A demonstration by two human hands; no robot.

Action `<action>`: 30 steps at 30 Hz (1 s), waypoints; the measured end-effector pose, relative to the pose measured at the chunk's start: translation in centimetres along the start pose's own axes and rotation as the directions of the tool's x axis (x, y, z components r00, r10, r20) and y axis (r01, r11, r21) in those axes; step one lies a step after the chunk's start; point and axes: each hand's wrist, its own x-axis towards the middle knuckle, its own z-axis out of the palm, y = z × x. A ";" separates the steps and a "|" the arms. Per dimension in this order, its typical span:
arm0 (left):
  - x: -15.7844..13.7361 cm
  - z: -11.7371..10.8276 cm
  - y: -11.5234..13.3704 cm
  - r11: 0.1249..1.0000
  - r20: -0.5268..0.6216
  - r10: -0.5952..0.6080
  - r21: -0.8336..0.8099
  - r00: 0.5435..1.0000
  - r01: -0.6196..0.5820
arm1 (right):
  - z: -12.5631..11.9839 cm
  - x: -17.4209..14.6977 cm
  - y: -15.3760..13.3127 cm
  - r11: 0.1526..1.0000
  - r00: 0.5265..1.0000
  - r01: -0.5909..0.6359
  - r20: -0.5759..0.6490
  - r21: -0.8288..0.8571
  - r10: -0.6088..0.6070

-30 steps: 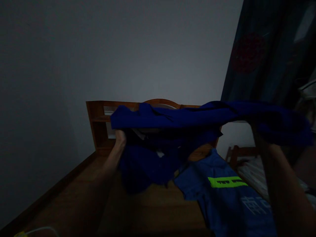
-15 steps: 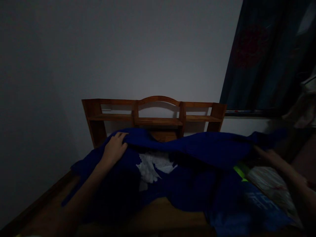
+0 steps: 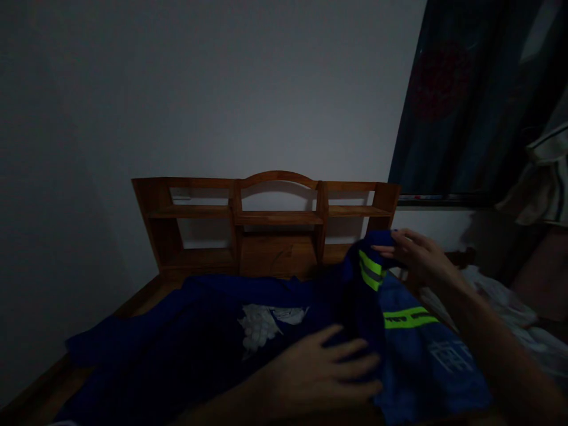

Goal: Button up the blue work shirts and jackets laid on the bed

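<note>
A dark blue shirt point(image 3: 177, 331) with a white print lies spread over the wooden top. My right hand point(image 3: 419, 254) pinches a raised fold of blue cloth at the shirt's right end; a fluorescent yellow-green band with a grey stripe shows just under the fingers. My left hand point(image 3: 323, 367), a little blurred, is over the lower right part of the shirt with its fingers spread. Whether it touches the cloth I cannot tell. Below my right hand lies a lighter blue cloth item point(image 3: 412, 367) with a yellow-green stripe and white characters.
A wooden shelf unit point(image 3: 277, 219) with an arched top stands against the white wall point(image 3: 266, 89). At right, whitish plastic bags point(image 3: 501, 302) lie beyond my forearm. A dark window point(image 3: 444, 106) with a red round decoration and hanging pale cloth point(image 3: 548, 177) are farther right.
The shirt, held up by both hands before, now lies lower and flatter. My left hand has let go and moved right and down. My right hand has come inward, lifting the banded cloth.
</note>
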 end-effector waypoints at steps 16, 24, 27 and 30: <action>3.2 -7.8 -14.9 0.643 -0.181 -0.710 0.229 0.681 0.731 | 8.7 -6.2 -1.7 0.908 0.988 0.144 0.114 -0.393 -0.107; 6.1 -16.3 -15.9 0.549 -0.343 -0.631 0.436 0.696 0.713 | 16.2 -4.3 2.3 0.939 0.981 0.059 0.195 -0.338 0.009; 4.5 -19.0 -17.7 0.493 -0.335 -0.629 0.527 0.702 0.692 | 15.5 -3.3 2.9 0.898 0.980 0.068 0.196 -0.435 0.021; 1.8 -21.5 -20.0 0.413 -0.346 -0.661 0.572 0.665 0.708 | 12.9 -0.8 1.7 0.861 0.986 0.158 0.118 -0.483 -0.115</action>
